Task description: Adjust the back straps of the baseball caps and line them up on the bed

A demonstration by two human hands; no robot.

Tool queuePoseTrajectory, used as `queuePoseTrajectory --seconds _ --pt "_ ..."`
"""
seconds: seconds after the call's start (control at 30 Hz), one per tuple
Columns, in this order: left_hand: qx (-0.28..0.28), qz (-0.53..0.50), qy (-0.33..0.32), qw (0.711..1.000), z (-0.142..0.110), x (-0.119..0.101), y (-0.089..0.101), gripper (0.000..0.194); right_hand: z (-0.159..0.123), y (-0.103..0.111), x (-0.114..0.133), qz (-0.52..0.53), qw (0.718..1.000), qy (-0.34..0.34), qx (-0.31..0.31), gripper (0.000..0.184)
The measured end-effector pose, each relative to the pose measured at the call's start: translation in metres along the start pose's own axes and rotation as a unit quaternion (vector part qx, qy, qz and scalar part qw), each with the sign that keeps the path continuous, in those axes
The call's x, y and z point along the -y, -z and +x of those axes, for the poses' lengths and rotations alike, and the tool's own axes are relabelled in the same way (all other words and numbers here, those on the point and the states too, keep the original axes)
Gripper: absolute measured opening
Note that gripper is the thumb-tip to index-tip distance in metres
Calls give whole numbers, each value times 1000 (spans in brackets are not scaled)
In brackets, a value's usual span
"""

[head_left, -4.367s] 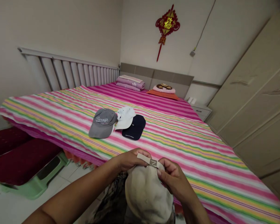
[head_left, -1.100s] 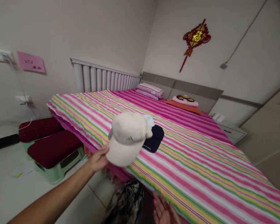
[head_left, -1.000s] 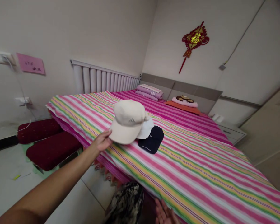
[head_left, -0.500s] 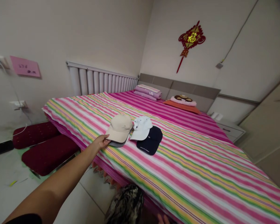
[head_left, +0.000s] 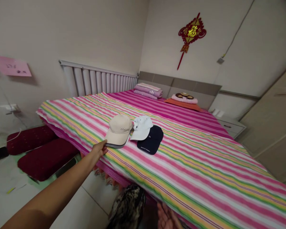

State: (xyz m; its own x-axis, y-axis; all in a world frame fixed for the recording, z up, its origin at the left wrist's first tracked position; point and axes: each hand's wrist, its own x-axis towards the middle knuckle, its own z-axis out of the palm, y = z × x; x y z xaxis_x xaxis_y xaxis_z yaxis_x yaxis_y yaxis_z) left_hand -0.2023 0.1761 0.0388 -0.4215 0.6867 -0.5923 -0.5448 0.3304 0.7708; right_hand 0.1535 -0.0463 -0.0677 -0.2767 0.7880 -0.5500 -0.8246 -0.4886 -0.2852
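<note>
The beige baseball cap (head_left: 119, 128) lies over the grey cap (head_left: 120, 146), of which only a thin strip of brim shows. My left hand (head_left: 99, 150) pinches the left edge of the beige cap's brim, thumb on top. Just right of them, a white cap (head_left: 141, 127) rests partly over a navy cap (head_left: 151, 141) with small white lettering on its brim. My right hand (head_left: 167, 217) is low at the bottom edge, palm up with fingers extended, holding nothing and apart from the caps.
The caps lie on a striped bedspread (head_left: 193, 165). Folded purple bedding (head_left: 147, 91) and a pink folded item (head_left: 184, 99) sit near the headboard (head_left: 181, 87). Dark red padded stools (head_left: 46, 159) stand at left, a radiator (head_left: 97, 78) behind them.
My left hand has carried the beige cap from my lap to the bed and lowered it over the grey cap. My right hand has let go of it and stays low.
</note>
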Motion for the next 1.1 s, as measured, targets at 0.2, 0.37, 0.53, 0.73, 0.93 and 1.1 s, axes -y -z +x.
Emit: queuePoseTrajectory --seconds 0.2,0.37,0.53,0.73,0.93,1.1 --pt "39 -52 39 997 -3 11 -10 11 20 -101 26 -23 994 105 15 29" --pt "83 -137 42 986 -5 16 -25 18 79 -159 51 -21 992 125 -20 25" --pt "95 -205 27 974 -2 18 -37 38 130 -181 65 -2 984 159 -84 15" --pt "126 -221 42 966 -3 20 -47 43 128 -160 85 5 978 186 -94 7" --pt "180 -219 68 957 -13 34 -67 39 72 -106 107 -3 968 237 -75 16" --pt "201 -220 78 951 -17 42 -81 39 17 -66 117 10 956 288 -63 24"
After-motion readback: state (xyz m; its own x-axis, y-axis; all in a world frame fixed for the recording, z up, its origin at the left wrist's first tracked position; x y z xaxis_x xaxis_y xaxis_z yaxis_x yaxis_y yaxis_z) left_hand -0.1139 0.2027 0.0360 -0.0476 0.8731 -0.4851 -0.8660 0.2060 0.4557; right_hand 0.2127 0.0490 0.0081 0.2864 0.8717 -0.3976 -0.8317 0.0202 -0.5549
